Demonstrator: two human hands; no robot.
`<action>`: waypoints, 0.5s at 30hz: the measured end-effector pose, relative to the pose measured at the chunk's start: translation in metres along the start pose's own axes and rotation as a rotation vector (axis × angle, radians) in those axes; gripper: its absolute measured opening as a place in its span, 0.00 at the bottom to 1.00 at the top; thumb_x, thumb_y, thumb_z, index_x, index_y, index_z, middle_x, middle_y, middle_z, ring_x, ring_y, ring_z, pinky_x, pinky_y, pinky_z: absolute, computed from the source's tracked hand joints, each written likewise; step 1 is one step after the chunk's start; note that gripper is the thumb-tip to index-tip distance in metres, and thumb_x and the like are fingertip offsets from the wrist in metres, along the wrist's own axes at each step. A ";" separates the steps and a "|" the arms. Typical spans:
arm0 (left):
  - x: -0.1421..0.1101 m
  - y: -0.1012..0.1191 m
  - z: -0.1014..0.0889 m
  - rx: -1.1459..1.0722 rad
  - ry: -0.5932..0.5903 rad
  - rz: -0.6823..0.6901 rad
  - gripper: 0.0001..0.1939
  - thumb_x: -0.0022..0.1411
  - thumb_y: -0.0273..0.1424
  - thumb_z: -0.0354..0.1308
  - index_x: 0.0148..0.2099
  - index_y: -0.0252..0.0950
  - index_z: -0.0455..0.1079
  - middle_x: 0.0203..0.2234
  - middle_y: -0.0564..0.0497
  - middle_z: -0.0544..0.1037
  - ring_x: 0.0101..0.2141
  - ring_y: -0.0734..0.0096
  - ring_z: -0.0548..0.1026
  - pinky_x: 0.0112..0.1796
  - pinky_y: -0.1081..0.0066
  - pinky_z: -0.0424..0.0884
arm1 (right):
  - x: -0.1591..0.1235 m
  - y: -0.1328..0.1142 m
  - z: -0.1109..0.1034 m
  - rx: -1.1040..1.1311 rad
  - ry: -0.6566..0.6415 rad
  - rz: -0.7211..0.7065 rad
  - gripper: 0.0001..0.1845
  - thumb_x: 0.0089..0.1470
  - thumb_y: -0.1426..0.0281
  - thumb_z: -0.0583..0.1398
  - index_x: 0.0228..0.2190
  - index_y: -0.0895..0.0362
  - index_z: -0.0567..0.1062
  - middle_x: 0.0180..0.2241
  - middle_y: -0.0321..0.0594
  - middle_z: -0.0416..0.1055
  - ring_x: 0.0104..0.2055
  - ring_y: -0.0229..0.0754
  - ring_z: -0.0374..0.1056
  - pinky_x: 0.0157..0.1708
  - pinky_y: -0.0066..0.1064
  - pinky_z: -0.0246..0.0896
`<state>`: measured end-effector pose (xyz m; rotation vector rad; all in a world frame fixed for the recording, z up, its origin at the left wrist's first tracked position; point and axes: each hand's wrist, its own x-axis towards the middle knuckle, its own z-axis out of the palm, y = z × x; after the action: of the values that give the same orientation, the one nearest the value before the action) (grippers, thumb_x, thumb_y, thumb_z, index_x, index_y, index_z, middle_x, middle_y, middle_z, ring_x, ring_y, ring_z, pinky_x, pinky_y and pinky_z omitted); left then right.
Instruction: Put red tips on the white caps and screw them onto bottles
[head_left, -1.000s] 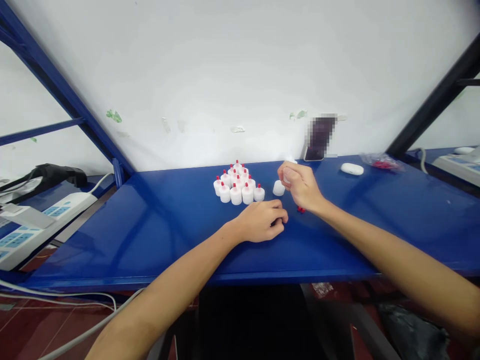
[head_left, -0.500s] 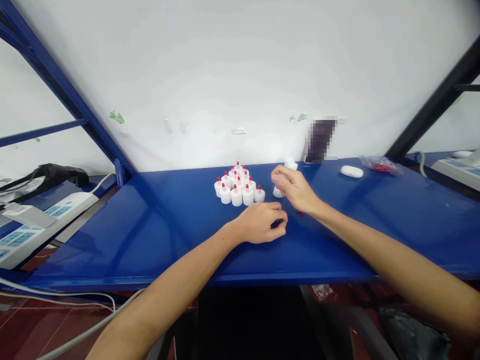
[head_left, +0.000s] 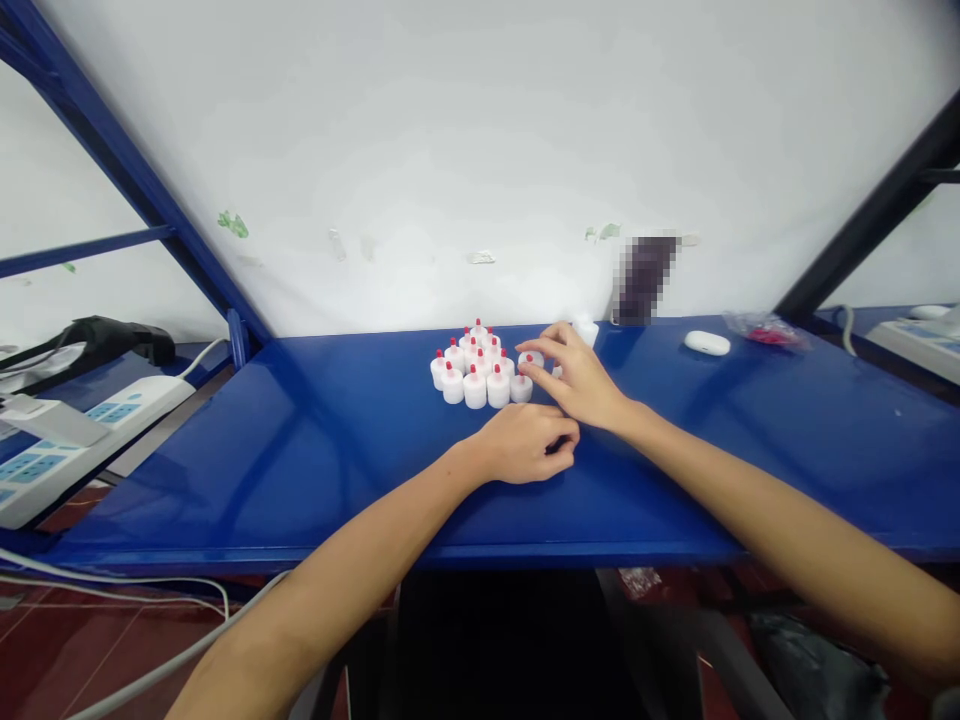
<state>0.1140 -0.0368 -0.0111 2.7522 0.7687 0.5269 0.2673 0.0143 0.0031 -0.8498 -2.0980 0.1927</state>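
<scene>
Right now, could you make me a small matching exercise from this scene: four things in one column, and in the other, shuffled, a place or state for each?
1. Left hand
2. Clear bag
3. White oval case
4. Right hand

A. Has its fingers around a red-tipped white container
B. Lies on the blue table, with red showing through
C. Is the nearer of the two hands to the front edge
D. Lies between one hand and the bag

Pairs: 1-C, 2-B, 3-D, 4-A

Pixelated, covered and cropped

Pixelation obscures a dark, upright rectangular object [head_left: 645, 280]. The bare right hand [head_left: 574, 378] partly covers the white plastic, red-tipped pot [head_left: 531, 359] it holds. The left edge cuts off a long white plastic power strip [head_left: 146, 402].
</scene>
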 end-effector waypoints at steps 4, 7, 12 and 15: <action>0.000 0.000 0.001 0.019 -0.001 -0.001 0.07 0.63 0.28 0.54 0.36 0.35 0.73 0.29 0.53 0.77 0.28 0.73 0.71 0.30 0.72 0.61 | 0.001 0.002 0.002 -0.019 -0.037 -0.037 0.14 0.62 0.64 0.57 0.46 0.55 0.75 0.40 0.44 0.67 0.40 0.46 0.67 0.44 0.41 0.65; 0.001 0.000 0.002 0.019 -0.011 -0.005 0.07 0.63 0.29 0.54 0.37 0.35 0.73 0.30 0.52 0.77 0.28 0.72 0.72 0.30 0.72 0.62 | 0.001 0.002 0.004 -0.008 -0.068 0.002 0.11 0.61 0.64 0.58 0.43 0.55 0.74 0.39 0.43 0.71 0.36 0.44 0.69 0.38 0.38 0.65; 0.001 0.000 0.001 0.015 -0.002 -0.005 0.07 0.63 0.28 0.54 0.37 0.35 0.73 0.28 0.54 0.76 0.27 0.73 0.72 0.29 0.71 0.63 | 0.002 -0.001 0.003 -0.041 -0.128 0.112 0.08 0.58 0.65 0.60 0.37 0.55 0.72 0.34 0.39 0.75 0.29 0.41 0.70 0.33 0.35 0.64; 0.001 0.001 0.001 0.013 -0.005 -0.007 0.07 0.63 0.28 0.53 0.37 0.35 0.73 0.29 0.54 0.77 0.27 0.73 0.71 0.29 0.71 0.63 | 0.001 -0.001 0.002 -0.048 -0.143 0.151 0.09 0.58 0.64 0.60 0.40 0.55 0.71 0.36 0.40 0.76 0.26 0.39 0.69 0.30 0.34 0.63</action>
<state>0.1151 -0.0371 -0.0112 2.7603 0.7829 0.5149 0.2648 0.0144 0.0035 -1.0519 -2.1783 0.2921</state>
